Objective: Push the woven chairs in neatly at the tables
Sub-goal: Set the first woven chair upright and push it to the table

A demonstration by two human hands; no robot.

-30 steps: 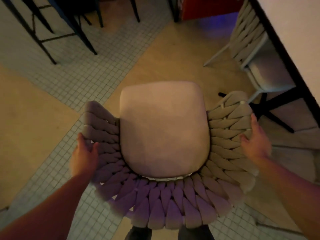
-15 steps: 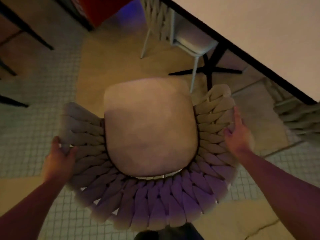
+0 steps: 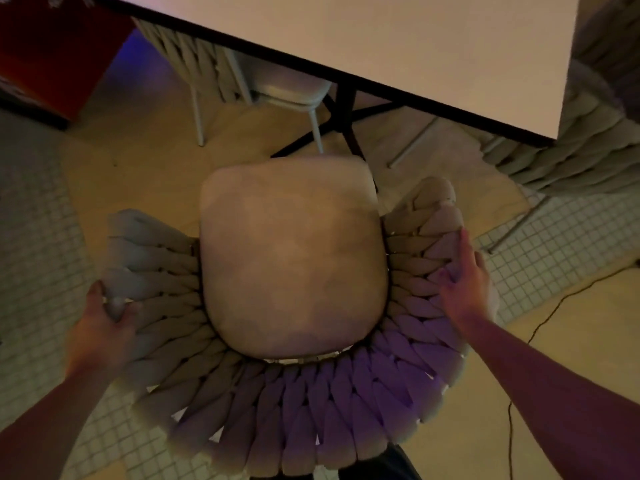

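Observation:
A woven chair (image 3: pixel 292 258) with a beige seat cushion and a thick braided wraparound back fills the middle of the view, seen from above. My left hand (image 3: pixel 102 323) grips the left side of its woven back. My right hand (image 3: pixel 462 282) holds the right armrest, fingers laid along the braids. The seat's front edge points toward a white table (image 3: pixel 433 53) with a dark rim, and stops a short way before it. The table's black cross-shaped base (image 3: pixel 341 119) stands just past the seat.
A second woven chair (image 3: pixel 221 71) is tucked under the table's far left side, and a third (image 3: pixel 588 147) sits at the right corner. A red cabinet (image 3: pixel 52 53) stands at the upper left. A thin black cable (image 3: pixel 540 323) runs over the tiled floor at right.
The chair has swung round with both hands holding it, and now faces the white table, which fills far more of the upper view. The seat's front is closer to the table base.

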